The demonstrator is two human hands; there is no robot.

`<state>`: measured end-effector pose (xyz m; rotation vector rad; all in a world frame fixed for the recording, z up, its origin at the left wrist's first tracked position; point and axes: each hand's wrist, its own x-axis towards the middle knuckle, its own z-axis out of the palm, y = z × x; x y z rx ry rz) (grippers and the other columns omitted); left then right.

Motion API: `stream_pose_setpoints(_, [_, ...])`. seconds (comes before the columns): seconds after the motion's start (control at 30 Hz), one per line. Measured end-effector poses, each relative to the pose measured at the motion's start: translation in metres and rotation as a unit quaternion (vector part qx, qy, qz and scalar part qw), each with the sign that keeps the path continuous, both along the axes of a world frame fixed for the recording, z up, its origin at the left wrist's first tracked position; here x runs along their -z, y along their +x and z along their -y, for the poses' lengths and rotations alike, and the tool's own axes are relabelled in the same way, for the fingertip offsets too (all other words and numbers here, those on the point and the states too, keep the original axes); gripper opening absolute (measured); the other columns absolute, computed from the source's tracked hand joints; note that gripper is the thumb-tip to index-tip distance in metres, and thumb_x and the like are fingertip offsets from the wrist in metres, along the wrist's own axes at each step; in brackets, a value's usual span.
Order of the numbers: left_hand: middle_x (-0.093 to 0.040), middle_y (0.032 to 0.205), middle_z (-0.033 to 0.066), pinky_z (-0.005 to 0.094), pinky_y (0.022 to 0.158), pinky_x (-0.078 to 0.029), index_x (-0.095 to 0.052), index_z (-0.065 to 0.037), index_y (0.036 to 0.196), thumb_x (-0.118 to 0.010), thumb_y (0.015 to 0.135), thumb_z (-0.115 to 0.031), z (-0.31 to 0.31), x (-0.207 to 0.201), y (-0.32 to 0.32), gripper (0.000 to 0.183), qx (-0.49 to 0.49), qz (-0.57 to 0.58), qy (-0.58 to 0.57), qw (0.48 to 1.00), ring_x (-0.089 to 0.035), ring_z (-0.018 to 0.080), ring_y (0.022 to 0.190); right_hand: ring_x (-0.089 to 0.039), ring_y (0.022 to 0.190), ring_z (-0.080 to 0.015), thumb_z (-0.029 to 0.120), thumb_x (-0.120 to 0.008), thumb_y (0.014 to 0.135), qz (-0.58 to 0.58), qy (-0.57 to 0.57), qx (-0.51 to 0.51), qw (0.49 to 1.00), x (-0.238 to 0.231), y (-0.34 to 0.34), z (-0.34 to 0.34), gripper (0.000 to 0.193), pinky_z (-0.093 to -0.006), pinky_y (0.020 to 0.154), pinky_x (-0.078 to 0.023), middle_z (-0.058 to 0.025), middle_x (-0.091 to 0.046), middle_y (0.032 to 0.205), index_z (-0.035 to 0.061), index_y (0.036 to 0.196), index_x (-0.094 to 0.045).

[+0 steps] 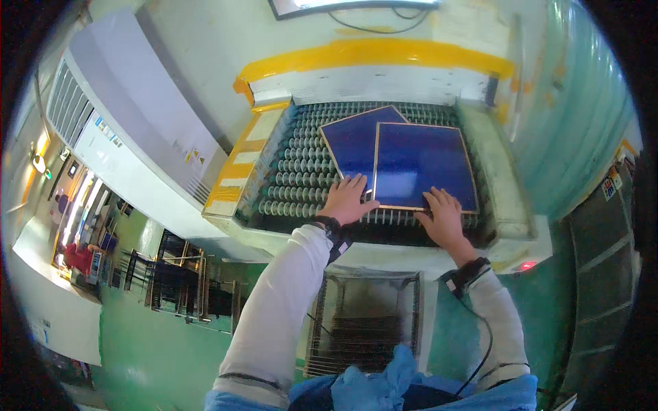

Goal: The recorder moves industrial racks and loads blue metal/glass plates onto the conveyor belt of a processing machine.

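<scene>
Two flat, dark blue rectangular panels with pale copper-coloured borders lie on a bed of grey disc rollers. The front panel (425, 161) lies nearly square to the bed and overlaps the tilted rear panel (346, 140), hiding much of it. My left hand (347, 200) is open at the rear panel's lower corner, its thumb stretched toward the front panel's near left corner. On the front panel's near edge rests my right hand (443, 216), open, with fingers spread over the blue surface and the thumb at the edge. Whether either thumb reaches underneath cannot be made out.
The roller bed (295, 161) sits in a pale machine frame with yellow tape (377, 53) along its hood. A wire-slotted rack (363, 322) stands below it, before me. At left are a tall white cabinet (130, 109), dark racks (181, 274) and a distant person in red (79, 259).
</scene>
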<state>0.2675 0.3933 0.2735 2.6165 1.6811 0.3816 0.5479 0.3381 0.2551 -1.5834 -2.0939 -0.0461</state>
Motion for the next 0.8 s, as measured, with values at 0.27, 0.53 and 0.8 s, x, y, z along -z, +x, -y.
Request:
stream_pose_setpoints(0.27, [-0.038, 0.144, 0.0161, 0.0519, 0.106, -0.029, -0.045, 0.0, 0.131, -0.057, 0.082, -0.055, -0.02, -0.01, -0.063, 0.075, -0.055, -0.067, -0.034, 0.996, -0.036, 0.0332, 0.133, -0.042, 0.124, -0.0339, 0.038, -0.068, 0.079, 0.013, 0.03, 0.041, 0.999, -0.001, 0.012, -0.021, 0.056, -0.0503, 0.104, -0.029, -0.0134, -0.05, 0.131, 0.0068, 0.124, -0.056])
stream_pose_setpoints(0.53, [-0.039, 0.144, 0.016, 0.0502, 0.104, -0.033, -0.045, -0.017, 0.138, -0.057, 0.081, -0.058, -0.044, -0.004, -0.129, 0.072, -0.108, -0.027, -0.04, 0.993, -0.037, 0.0338, 0.132, -0.046, 0.118, -0.0324, 0.036, -0.071, 0.075, -0.001, 0.033, 0.056, 0.998, -0.003, 0.0, -0.055, 0.053, -0.0516, 0.1, -0.033, -0.0111, -0.054, 0.123, 0.0066, 0.117, -0.058])
stream_pose_setpoints(0.8, [-0.042, 0.14, 0.0161, 0.0508, 0.1, -0.038, -0.05, -0.016, 0.133, -0.058, 0.08, -0.058, -0.079, 0.005, -0.153, 0.068, -0.126, 0.012, -0.035, 0.991, -0.038, 0.0347, 0.13, -0.049, 0.112, -0.032, 0.038, -0.073, 0.073, 0.0, -0.005, 0.073, 0.997, -0.005, -0.006, -0.103, 0.05, -0.0503, 0.094, -0.038, -0.0073, -0.055, 0.115, 0.0122, 0.113, -0.059])
